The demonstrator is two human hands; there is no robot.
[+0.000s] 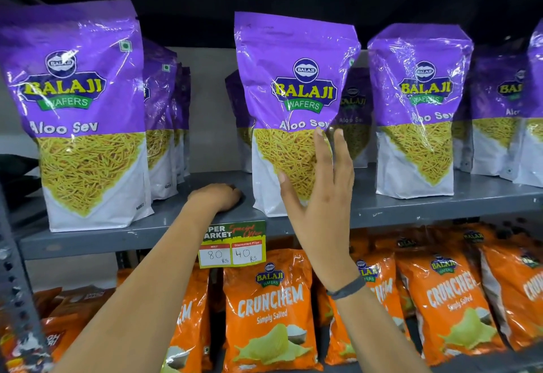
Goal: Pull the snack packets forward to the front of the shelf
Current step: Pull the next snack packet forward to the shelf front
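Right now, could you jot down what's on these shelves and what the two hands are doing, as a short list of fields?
upper shelf: grey metal shelf holding purple Balaji Aloo Sev packets
middle packet: Aloo Sev packet upright at the front edge
right hand: right hand open, fingers spread against the middle packet's front
left hand: left hand resting knuckles-up on the shelf, holding nothing
price tag: tag on the shelf lip, MRP 80, discounted 40
lower shelf: orange Crunchem packets, Simply Salted
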